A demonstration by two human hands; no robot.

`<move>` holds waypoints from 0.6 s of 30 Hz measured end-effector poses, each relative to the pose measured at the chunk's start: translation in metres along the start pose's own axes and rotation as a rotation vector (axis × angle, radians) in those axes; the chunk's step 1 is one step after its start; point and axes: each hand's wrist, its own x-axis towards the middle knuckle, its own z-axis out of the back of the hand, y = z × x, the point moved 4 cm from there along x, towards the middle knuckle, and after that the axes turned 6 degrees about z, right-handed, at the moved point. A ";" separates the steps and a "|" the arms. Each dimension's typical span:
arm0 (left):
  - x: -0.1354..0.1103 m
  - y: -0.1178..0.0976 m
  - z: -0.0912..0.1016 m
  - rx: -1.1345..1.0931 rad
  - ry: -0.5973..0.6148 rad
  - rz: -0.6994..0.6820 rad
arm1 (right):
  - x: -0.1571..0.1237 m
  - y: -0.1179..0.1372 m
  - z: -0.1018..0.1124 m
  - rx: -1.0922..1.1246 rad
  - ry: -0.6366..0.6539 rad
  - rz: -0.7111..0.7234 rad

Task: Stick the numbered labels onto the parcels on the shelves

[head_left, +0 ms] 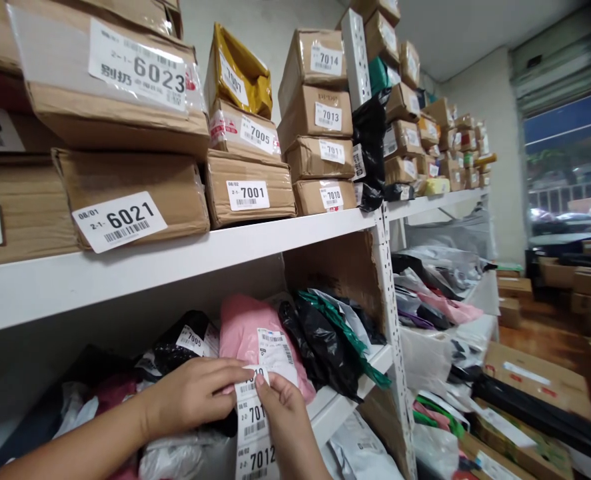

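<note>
A strip of white number labels [252, 427] hangs in front of the lower shelf, with 7012 readable near its bottom. My right hand [288, 417] pinches its right side between thumb and fingers. From the left, my left hand [195, 393] reaches across with bent fingers closed at the top label, partly covering its number. Just behind the hands lies a pink plastic parcel bag [248, 327] bearing a shipping label [278, 353]. A black parcel bag [190, 343] marked 7005 sits to the left of the pink one.
Numbered cardboard boxes [140, 200] line the upper white shelf [185, 263]. Black bags [325, 340] and a green bag [345, 337] lie right of the pink parcel. A metal shelf post [392, 347] stands at right; more boxes [535, 373] cover the floor beyond.
</note>
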 end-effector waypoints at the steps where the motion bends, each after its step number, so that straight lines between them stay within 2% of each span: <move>1: 0.000 -0.002 0.001 -0.033 0.004 -0.019 | 0.000 0.001 0.000 0.016 -0.002 -0.006; 4: 0.004 -0.005 0.007 -0.220 -0.055 -0.016 | -0.003 0.005 -0.002 0.014 0.017 0.010; 6: 0.011 0.000 0.007 -0.420 -0.098 0.144 | -0.005 0.008 -0.005 -0.012 0.037 0.046; 8: 0.019 0.005 0.003 -0.529 -0.061 0.329 | -0.006 0.007 -0.006 -0.062 0.047 0.084; 12: 0.029 0.004 -0.005 -0.484 0.054 0.428 | 0.002 -0.006 0.003 -0.188 0.003 0.130; 15: 0.029 0.004 -0.009 -0.450 0.020 0.503 | 0.010 -0.018 0.014 -0.240 -0.061 0.158; 18: 0.027 0.001 -0.013 -0.196 -0.004 0.575 | 0.012 -0.022 0.018 -0.269 -0.097 0.177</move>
